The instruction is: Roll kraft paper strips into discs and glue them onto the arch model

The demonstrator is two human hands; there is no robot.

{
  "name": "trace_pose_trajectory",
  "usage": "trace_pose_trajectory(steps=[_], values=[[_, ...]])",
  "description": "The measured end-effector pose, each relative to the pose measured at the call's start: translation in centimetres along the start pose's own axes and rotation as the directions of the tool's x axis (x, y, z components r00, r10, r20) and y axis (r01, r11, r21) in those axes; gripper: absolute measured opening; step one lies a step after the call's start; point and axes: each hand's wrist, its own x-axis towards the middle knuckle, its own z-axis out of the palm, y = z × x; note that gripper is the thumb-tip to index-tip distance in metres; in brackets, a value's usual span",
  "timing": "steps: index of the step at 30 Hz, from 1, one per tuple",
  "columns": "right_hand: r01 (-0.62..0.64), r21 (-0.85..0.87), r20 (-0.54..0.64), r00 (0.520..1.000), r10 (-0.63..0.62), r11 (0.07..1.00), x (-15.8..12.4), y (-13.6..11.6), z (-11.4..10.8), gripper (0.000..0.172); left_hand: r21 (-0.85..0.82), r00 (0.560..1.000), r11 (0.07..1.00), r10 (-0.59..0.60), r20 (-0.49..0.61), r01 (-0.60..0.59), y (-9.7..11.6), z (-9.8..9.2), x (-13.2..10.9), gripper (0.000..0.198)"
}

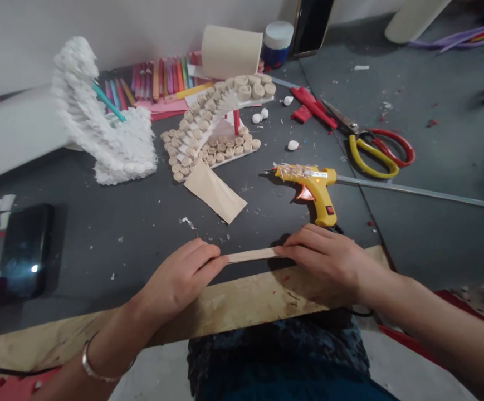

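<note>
A narrow strip of beige paper lies stretched between the person's hands, just in from the bench's near edge, where a worn plywood board runs along it. The left hand, a metal bangle on its wrist, pinches one end between fingers and thumb; the right hand grasps the other end the same way. Just beyond the right hand sits a yellow hot glue gun, with a long glue stick lying behind it. A beige paper piece touches a curving model of rolled paper coils toward the bench's far edge. Red-and-yellow scissors lie toward the right edge.
</note>
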Motion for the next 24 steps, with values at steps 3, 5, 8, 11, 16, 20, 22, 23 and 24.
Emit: trace_pose_trajectory(steps=[3, 5, 8, 11, 16, 20, 22, 23, 24], values=[[0.019, -0.023, 0.017, 1.000, -0.019, 1.000, -0.3, 0.1, 0.0, 0.031, 0.057, 0.999, 0.998, 0.028, -0.015, -0.027, 0.2, -0.3, 0.3, 0.018], [0.018, -0.050, 0.035, 0.999, -0.016, 0.999, -0.5, 0.1, 0.1, 0.034, 0.094, 0.999, 0.995, 0.043, -0.008, -0.042, 0.3, -0.5, 0.5, 0.019], [0.026, -0.111, 0.055, 0.998, -0.020, 0.993, -0.6, -0.1, 0.0, 0.038, 0.147, 0.998, 0.987, 0.064, 0.010, -0.065, 0.4, -0.7, 0.7, 0.024], [0.050, -0.175, 0.070, 0.997, -0.039, 0.983, -0.6, -0.5, -0.1, 0.038, 0.176, 0.996, 0.981, 0.084, 0.014, -0.086, 0.6, -0.9, 0.7, 0.025], [0.022, -0.242, 0.112, 0.994, 0.005, 0.970, -0.9, -1.2, -0.3, 0.040, 0.127, 0.995, 0.990, 0.044, 0.087, -0.055, 1.3, -1.1, -0.2, 0.026], [0.006, -0.239, 0.023, 1.000, 0.000, 0.971, -0.5, -1.5, -0.1, 0.025, 0.018, 0.995, 0.995, -0.097, 0.038, 0.097, 1.7, -0.5, -0.2, 0.018], [-0.027, -0.239, -0.047, 0.999, 0.016, 0.971, 0.2, -1.7, 0.1, 0.019, -0.002, 0.986, 0.986, -0.165, 0.002, 0.165, 1.8, -0.2, 0.3, 0.021], [-0.051, -0.263, -0.058, 0.998, 0.037, 0.964, 0.7, -1.8, 0.2, 0.020, -0.007, 0.981, 0.981, -0.192, -0.004, 0.192, 1.8, -0.1, 0.6, 0.023], [-0.072, -0.301, -0.053, 0.997, 0.059, 0.951, 1.1, -1.8, 0.3, 0.024, -0.016, 0.976, 0.976, -0.217, 0.006, 0.218, 1.7, 0.0, 1.0, 0.025]])
